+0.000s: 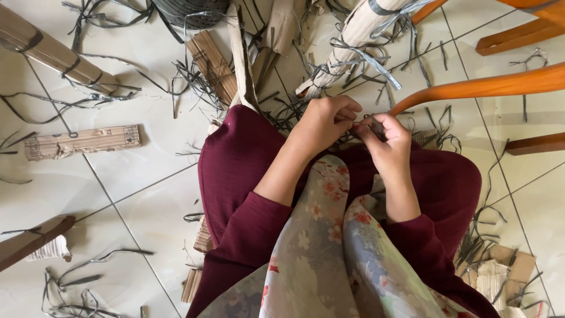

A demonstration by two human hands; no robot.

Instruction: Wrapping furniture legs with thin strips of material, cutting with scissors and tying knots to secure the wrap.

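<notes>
I sit on a tiled floor in dark red trousers with a floral cloth (329, 247) hanging down my front. My left hand (326, 121) and my right hand (385, 138) meet above my knees. Both pinch a thin dark grey strip (368, 122) between the fingertips. Just beyond my hands lies a tangle of dark strips (288, 112). A pale bundle wrapped in grey strips (359, 35) leans in from the top.
Orange wooden chair legs (488, 85) cross the upper right. Flat cardboard pieces (82, 141) lie at the left, and a folded corrugated piece (215, 65) near the top middle. A dark woven basket (191, 10) sits at the top edge. Loose strips litter the tiles.
</notes>
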